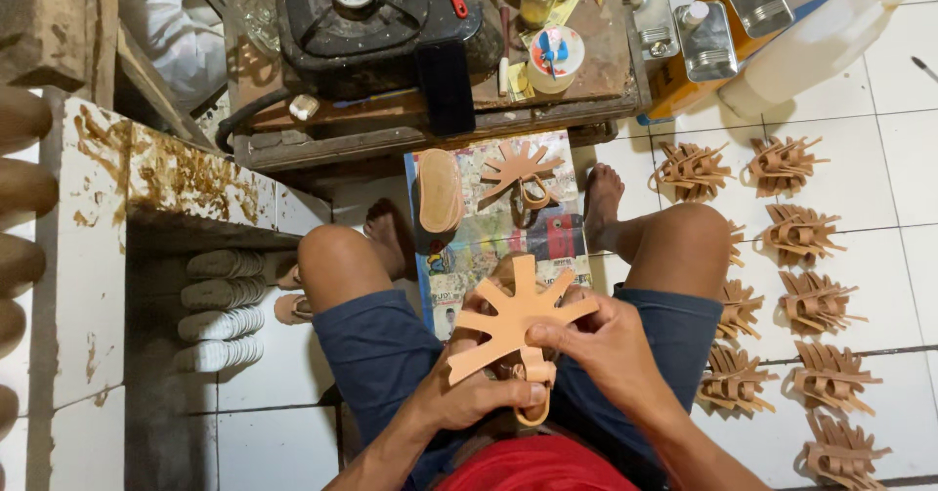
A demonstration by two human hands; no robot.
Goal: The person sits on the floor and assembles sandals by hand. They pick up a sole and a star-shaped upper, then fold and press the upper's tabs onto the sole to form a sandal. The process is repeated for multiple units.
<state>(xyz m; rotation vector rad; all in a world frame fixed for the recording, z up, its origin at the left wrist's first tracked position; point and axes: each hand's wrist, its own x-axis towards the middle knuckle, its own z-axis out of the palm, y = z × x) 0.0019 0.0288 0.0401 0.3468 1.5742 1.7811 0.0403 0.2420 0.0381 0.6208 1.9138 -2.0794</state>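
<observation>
I sit with knees apart over a tiled floor. Both hands hold a tan leather cut-out (pixel 513 315) shaped like a fan of straps. My left hand (pixel 479 393) grips its lower part, where a small looped strap hangs. My right hand (pixel 596 344) pinches the right-side straps from above. On a printed sheet (pixel 489 242) between my feet lie a tan shoe sole (pixel 440 193) and a second strap cut-out (pixel 520 170).
Several woven tan strap pieces (pixel 801 300) lie in rows on the tiles at right. A low wooden bench (pixel 430 110) ahead carries a black stove, tools, a glue pot and metal cans. Pale soles (pixel 223 305) are stacked at left beside a stained white ledge.
</observation>
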